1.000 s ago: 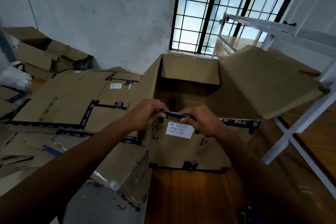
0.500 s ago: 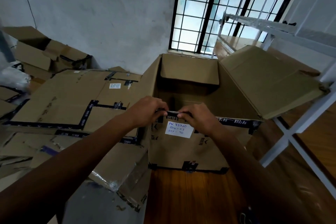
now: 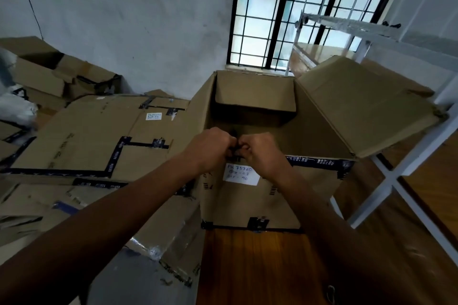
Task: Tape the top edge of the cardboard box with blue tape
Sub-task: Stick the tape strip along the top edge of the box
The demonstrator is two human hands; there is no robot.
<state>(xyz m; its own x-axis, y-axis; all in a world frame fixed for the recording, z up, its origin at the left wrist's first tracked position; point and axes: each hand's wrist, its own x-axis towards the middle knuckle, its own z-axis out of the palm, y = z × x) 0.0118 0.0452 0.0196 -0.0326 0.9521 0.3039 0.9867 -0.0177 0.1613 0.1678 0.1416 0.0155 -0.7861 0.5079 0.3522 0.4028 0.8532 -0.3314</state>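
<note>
An open cardboard box (image 3: 247,203) stands on the wooden floor in front of me, flaps up, with a white handwritten label (image 3: 241,176) on its near face. Dark blue printed tape (image 3: 319,162) runs along the near top edge to the right of my hands. My left hand (image 3: 210,150) and my right hand (image 3: 262,152) meet at the middle of that edge, fingertips almost touching, both pinching a short dark piece of tape (image 3: 235,150) just above the label. Most of that piece is hidden by my fingers.
Flattened and taped cardboard boxes (image 3: 94,141) are piled to the left, with more open boxes (image 3: 49,74) against the wall. A white metal rack (image 3: 386,37) stands to the right, close to the box's right flap (image 3: 366,104). A barred window (image 3: 277,12) is behind.
My hands have moved together along the top edge: a stretch of tape showed between them before, and now the fingertips nearly touch and cover it. They have also risen slightly.
</note>
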